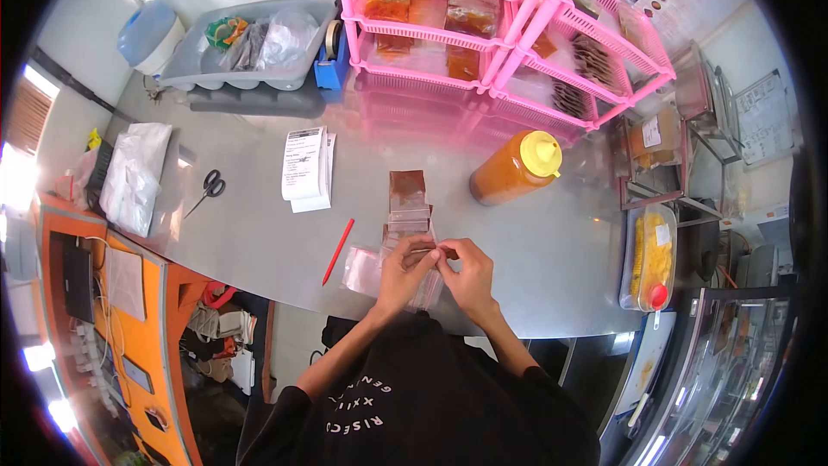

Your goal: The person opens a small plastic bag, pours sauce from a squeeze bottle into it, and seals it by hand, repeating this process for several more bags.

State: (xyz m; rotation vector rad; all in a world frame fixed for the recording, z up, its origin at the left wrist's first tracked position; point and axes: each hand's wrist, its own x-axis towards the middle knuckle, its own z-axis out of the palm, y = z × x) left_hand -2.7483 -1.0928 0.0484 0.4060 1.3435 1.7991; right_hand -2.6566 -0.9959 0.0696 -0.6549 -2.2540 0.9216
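My left hand (409, 269) and my right hand (467, 273) meet near the front of the steel table, fingertips pinched together on the top edge of a small clear plastic bag (427, 295). Most of that bag is hidden by my fingers. Just beyond them lie overlapping flat sachets of dark reddish-brown sauce (407, 190). Beside my left hand is a pile of clear plastic bags (361, 270). A red pen (338, 252) rests to the left of these. Farther right stands a squeeze bottle (511, 171) of orange-brown sauce with a yellow cap.
Printed receipts (306, 168) and black-handled scissors (207, 191) lie on the left of the table (259, 242). Pink tiered racks (423, 34) with sachets and a grey tray (250, 78) line the back. A tub of yellow food (651, 259) stands at right.
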